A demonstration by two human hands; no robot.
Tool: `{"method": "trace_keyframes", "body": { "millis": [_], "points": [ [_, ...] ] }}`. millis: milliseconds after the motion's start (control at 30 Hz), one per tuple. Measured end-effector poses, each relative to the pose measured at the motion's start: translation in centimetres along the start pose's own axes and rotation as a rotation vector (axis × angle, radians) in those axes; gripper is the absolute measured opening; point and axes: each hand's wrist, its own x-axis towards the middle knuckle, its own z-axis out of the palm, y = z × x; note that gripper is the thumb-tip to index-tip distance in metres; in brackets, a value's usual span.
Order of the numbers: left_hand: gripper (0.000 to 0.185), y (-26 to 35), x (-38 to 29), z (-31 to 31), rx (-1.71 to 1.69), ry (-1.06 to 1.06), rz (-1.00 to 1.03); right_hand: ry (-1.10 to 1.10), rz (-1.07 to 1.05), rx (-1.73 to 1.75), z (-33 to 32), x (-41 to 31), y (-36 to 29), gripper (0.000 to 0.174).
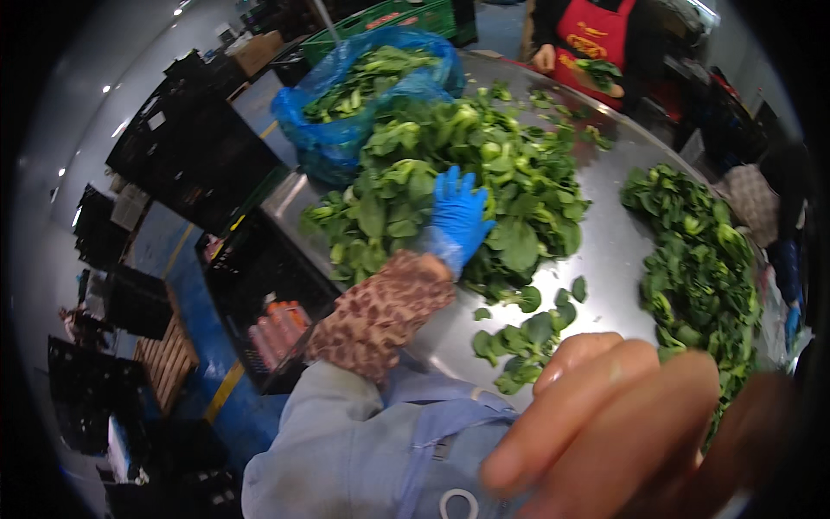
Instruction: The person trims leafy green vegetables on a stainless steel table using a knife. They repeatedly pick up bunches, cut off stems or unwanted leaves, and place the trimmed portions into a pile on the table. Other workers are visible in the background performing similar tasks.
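My left hand, in a blue glove, rests palm down on a large heap of leafy bok choy, its fingers slightly spread and gripping nothing. A brown patterned sleeve cover wraps that forearm. Bare and blurred, my right hand is raised close to the camera with its fingers bent; its palm side is hidden, so I cannot tell if it holds anything. Beyond it, several loose leaves lie on the steel table. A long second heap of bok choy runs along the table's right side.
A blue plastic bag of greens stands at the heap's far left. Left of the table is a black crate containing pinkish packages. Across the table, a person in a red apron holds greens. Another person's blue-gloved hand appears at right.
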Motion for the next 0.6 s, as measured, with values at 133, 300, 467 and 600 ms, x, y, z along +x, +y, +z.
{"method": "trace_keyframes", "body": {
  "millis": [133,300,467,600],
  "points": [
    [0.064,-1.7,0.0,2.1,0.069,-0.07,0.026,-0.09,0.131,-0.081,0.4,3.9,3.7,0.052],
    [0.067,-4.7,0.6,3.0,0.054,-0.06,-0.008,-0.178,0.197,-0.146,1.3,7.2,7.4,0.052],
    [0.064,-5.5,0.1,4.7,-0.019,-0.152,0.071,-0.174,0.246,-0.24,1.0,9.3,10.1,0.052],
    [0.075,-5.1,-0.2,6.6,-0.023,-0.172,0.099,-0.115,0.294,-0.386,0.8,9.9,10.2,0.053]
  ]
}}
